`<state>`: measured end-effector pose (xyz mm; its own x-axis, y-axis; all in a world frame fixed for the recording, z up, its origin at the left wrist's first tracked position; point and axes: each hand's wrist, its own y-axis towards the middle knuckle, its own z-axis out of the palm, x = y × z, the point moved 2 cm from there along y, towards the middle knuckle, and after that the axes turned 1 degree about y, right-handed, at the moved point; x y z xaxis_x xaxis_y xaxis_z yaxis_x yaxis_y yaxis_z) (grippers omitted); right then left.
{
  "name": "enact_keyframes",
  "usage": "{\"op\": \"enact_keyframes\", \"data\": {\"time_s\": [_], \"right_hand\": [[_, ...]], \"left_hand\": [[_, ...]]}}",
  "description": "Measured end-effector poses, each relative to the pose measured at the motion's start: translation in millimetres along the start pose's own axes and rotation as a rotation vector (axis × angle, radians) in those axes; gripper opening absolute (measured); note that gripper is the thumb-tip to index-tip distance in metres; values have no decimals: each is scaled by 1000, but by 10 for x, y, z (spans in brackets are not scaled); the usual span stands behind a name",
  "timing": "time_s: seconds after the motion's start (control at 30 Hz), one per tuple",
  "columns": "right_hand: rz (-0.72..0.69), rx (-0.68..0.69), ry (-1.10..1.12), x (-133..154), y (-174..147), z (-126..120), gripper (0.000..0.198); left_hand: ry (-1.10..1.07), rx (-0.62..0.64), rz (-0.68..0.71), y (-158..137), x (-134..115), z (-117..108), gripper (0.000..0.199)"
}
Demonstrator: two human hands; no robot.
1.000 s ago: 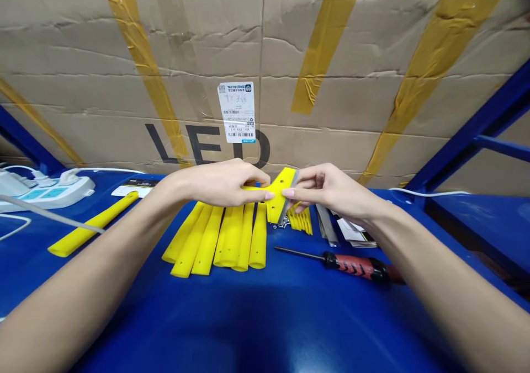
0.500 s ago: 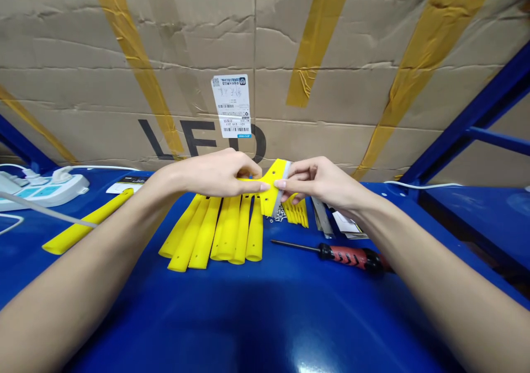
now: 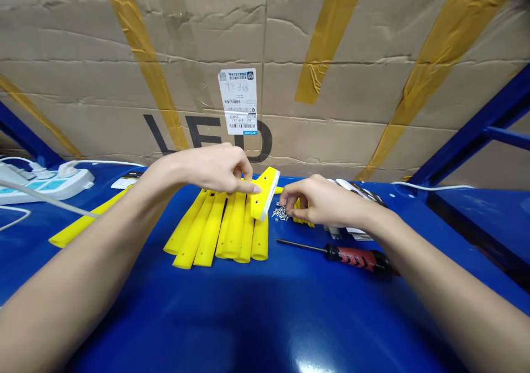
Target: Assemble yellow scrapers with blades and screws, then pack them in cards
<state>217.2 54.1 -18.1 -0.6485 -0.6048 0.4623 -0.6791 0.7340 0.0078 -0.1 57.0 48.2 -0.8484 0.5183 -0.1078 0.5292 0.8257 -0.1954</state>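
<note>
My left hand (image 3: 219, 169) pinches a yellow scraper head (image 3: 264, 192) between thumb and fingers, its pale blade edge facing right. Just below it lie several yellow tube handles (image 3: 209, 232) side by side, their open ends toward me. My right hand (image 3: 318, 199) is down at a small pile of loose screws (image 3: 280, 213), fingers curled together at the pile's right edge. Whether a screw is between those fingertips is hidden. Partly behind that hand sit small yellow pieces (image 3: 304, 221). A red and black screwdriver (image 3: 351, 257) lies in front of the right hand, tip to the left.
A large cardboard box (image 3: 199, 36) closes off the back. At the left are a white power strip (image 3: 70, 182) with cables and a separate yellow handle (image 3: 83, 218). Packaged flat items (image 3: 360, 234) lie behind my right wrist. A blue metal frame (image 3: 467, 124) rises at the right.
My right hand has let go of the scraper head and moved right and down to the screws. The left hand keeps hold of the scraper head, now lower and tilted. The view has shifted slightly.
</note>
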Motion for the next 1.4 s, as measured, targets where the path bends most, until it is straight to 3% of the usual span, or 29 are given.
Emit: {"op": "enact_keyframes", "data": {"time_s": [0.17,0.5,0.93,1.4], "right_hand": [[19,-78,-95,9,-15,-39,16],[-20,-8,-242,77,-4,76,12],[-120,-45,-223,155,31,161,14],[-95,-19,-247,199,64,207,13]], "left_hand": [[-8,35,10,-14,42,3,48],[11,83,1,-21,41,5,43],[21,89,-2,-41,86,-18,44],[22,125,-14,-40,142,-14,46]]}}
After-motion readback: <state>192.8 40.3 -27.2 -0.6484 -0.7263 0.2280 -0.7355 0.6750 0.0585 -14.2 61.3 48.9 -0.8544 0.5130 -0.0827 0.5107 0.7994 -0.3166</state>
